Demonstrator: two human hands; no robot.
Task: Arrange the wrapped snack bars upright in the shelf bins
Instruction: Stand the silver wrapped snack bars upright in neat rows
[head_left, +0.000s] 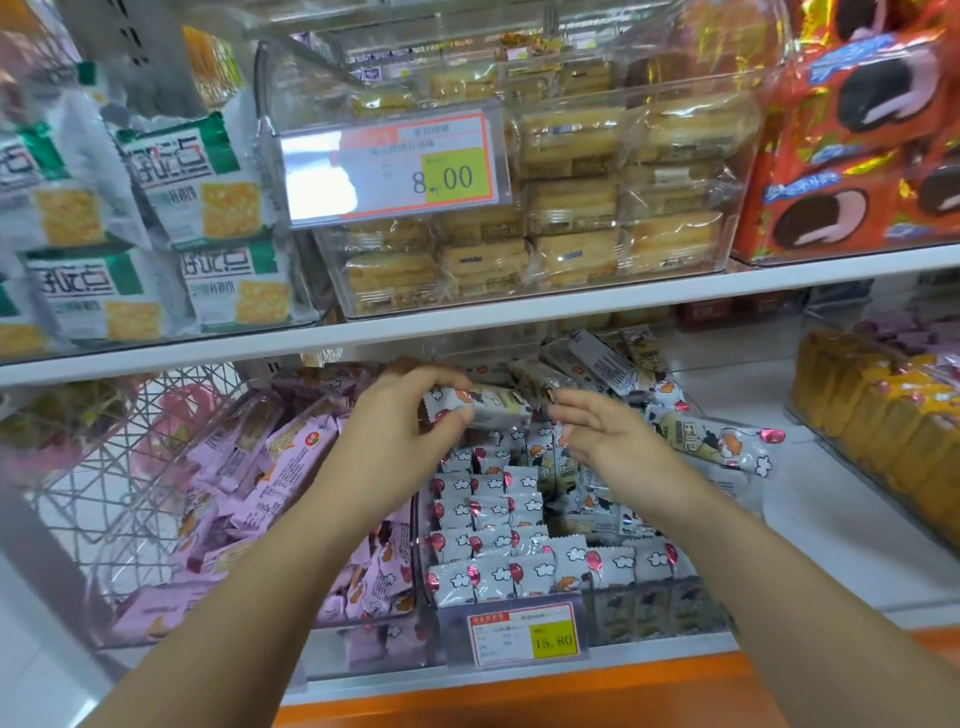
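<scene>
Two bare forearms are seen reaching into the lower shelf (831, 545) of a shop display. A white wrapped bar (491, 406), printed with small cartoon figures and red balloons, is held lying sideways by the left hand (400, 428), whose fingers and thumb are curled round the bar's left end. The right hand (597, 434) is held just beside the bar's right end, palm turned inward, with its fingers (563, 401) straight and close together; whether they touch the wrapper cannot be told. The bar is held above the back part of a clear bin (654, 616) at the shelf's front edge, in which the upright white bars (488, 525) are packed in tight rows, standing on end. Behind the bin, towards the shelf's back edge, loose white bars (602, 364) are piled at slants, and one more loose bar (719, 441) is seen lying flat on the shelf just right of the bin. A price tag (524, 636) marked 15.80 is fixed to the bin's front. To the left, touching the bin's side, purple wrapped bars (270, 467) are heaped untidily in a second clear bin. Near the shelf's right edge, yellow packs (883, 431) are lined up on end. A white wire basket (130, 447) is seen at the far left.
</scene>
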